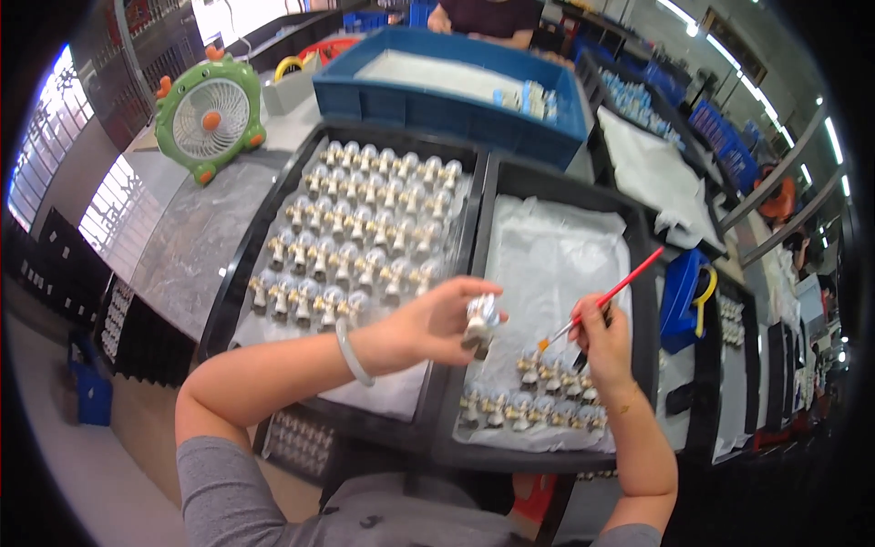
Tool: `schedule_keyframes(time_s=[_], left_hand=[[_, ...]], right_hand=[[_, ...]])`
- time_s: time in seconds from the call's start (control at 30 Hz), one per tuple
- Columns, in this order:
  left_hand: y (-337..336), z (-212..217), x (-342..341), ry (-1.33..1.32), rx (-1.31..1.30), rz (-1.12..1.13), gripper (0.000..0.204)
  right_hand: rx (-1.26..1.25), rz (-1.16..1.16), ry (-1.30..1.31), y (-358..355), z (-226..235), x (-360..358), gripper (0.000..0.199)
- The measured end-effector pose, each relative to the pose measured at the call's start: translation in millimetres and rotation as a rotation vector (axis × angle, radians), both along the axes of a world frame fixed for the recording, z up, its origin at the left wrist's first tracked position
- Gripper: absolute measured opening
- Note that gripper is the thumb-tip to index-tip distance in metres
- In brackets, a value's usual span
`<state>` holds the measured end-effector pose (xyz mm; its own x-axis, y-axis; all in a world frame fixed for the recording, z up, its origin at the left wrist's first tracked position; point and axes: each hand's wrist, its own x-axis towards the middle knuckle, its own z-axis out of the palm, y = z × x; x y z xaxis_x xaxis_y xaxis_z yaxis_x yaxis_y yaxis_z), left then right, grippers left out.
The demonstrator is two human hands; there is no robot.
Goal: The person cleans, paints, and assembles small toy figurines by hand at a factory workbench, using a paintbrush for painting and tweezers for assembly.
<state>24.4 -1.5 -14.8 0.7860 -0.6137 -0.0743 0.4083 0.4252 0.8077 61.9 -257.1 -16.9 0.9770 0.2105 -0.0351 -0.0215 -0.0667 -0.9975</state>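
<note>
Grey sleeves (228,497) fill the lower edge, and both bare forearms reach up over two black trays. Held in the left hand (428,324), a small figurine (480,324) sits roughly upright above the seam between the trays, pinched between thumb and curled fingers (469,290). It lies just left of the brush tip. The right hand (602,342) is closed in a pencil grip on a red brush (606,296); the handle slants up and to the right, and the bristles point down-left, near the figurine but apart from it. Below both hands, finished figurines (538,401) stand in rows on the white sheet of the right tray (643,301). Many more figurines fill the left tray (273,205).
</note>
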Motion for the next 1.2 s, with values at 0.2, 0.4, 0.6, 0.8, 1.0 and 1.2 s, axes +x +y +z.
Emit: schedule_keyframes(time_s=[0.2, 0.4, 0.6, 0.8, 1.0, 1.2], left_hand=[[-6, 4, -4, -0.146, 0.056, 0.032, 0.084], [-6, 2, -14, -0.744, 0.621, 0.270, 0.059], [-5, 10, -18, -1.192, 0.961, 0.321, 0.060], [-8, 7, -23, -1.202, 1.083, 0.349, 0.058], [-12, 3, -19, -1.223, 1.116, 0.383, 0.056], [-1, 7, -16, -1.168, 1.243, 0.341, 0.055]], right_hand=[[-0.031, 0.069, -0.208, -3, 8, -6, 0.024], [-0.030, 0.074, -0.272, 1, 6, -9, 0.018], [0.006, 0.137, -0.420, 6, 13, -29, 0.012], [-0.165, 0.322, -0.780, 24, 24, -35, 0.010], [-0.273, 0.278, -0.771, 9, 24, -31, 0.008], [-0.370, 0.377, -0.932, 16, 26, -25, 0.005]])
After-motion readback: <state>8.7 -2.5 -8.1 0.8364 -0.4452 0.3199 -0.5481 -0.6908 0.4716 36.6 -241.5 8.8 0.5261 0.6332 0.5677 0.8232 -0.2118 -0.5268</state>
